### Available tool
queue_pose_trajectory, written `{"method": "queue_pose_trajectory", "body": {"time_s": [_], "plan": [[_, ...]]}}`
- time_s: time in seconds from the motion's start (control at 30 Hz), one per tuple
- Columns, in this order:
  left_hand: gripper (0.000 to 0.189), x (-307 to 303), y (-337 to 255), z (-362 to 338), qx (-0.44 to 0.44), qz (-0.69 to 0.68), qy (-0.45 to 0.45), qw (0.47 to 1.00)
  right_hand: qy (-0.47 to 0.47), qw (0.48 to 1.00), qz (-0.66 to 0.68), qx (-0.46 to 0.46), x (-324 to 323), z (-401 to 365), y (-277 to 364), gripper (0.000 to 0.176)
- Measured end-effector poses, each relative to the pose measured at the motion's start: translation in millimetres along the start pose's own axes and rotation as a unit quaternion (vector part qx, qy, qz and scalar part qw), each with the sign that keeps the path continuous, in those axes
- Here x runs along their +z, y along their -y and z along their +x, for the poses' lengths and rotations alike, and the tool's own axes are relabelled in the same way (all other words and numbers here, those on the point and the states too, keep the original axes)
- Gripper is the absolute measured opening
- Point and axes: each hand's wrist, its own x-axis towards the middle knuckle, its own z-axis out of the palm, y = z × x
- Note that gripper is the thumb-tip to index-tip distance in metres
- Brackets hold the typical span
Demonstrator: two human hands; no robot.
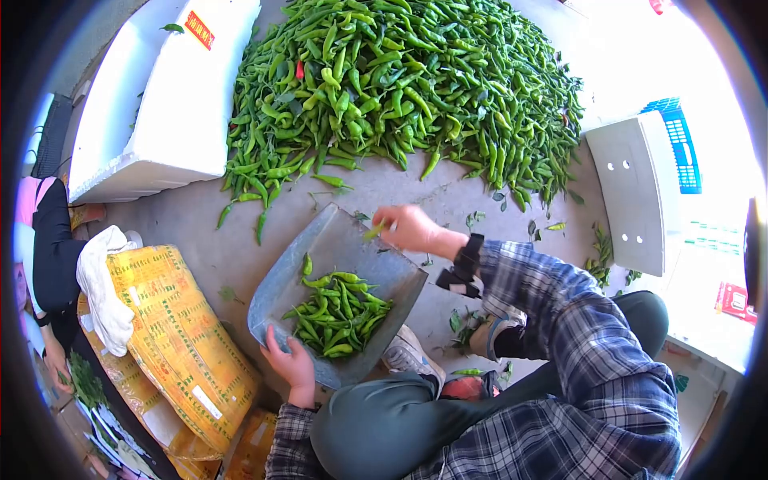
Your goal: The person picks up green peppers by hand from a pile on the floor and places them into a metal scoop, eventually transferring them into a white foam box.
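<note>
Pepper point(374, 232) light, waxy, crisp, we judge; hold mid-body, gently. Right hand point(410, 228) grip pinched on it over tray point(336, 240) far edge; left hand point(292, 366) clamps near rim.

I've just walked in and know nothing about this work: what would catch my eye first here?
A huge heap of green peppers covers the floor at the top. Nearer, the left hand grips a metal pan holding a smaller batch, while the right hand pinches a single pepper over its far edge.
</note>
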Motion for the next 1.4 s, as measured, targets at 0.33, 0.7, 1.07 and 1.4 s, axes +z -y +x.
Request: {"method": "queue_pose_trajectory", "body": {"time_s": [0.33,0.7,1.07,1.4], "plan": [[0.042,1.1,-0.1,1.2,0.004,0.013,-0.006,1.0,-0.411,0.866,-0.279,-0.059,-103.3,79.5,29.4,0.061],[0.036,2.0,2.2,0.8,0.017,0.034,-0.008,0.999,-0.23,0.877,-0.404,-0.124,-60.2,14.7,-42.2,0.07],[0.03,8.3,12.9,1.9,0.022,0.029,-0.036,0.999,-0.145,0.898,-0.407,-0.082,-81.4,-72.0,-85.9,0.054],[0.028,8.3,14.2,1.8,0.011,0.046,-0.024,0.999,-0.355,0.874,-0.318,0.093,-64.4,-59.9,-86.2,0.025]]}}
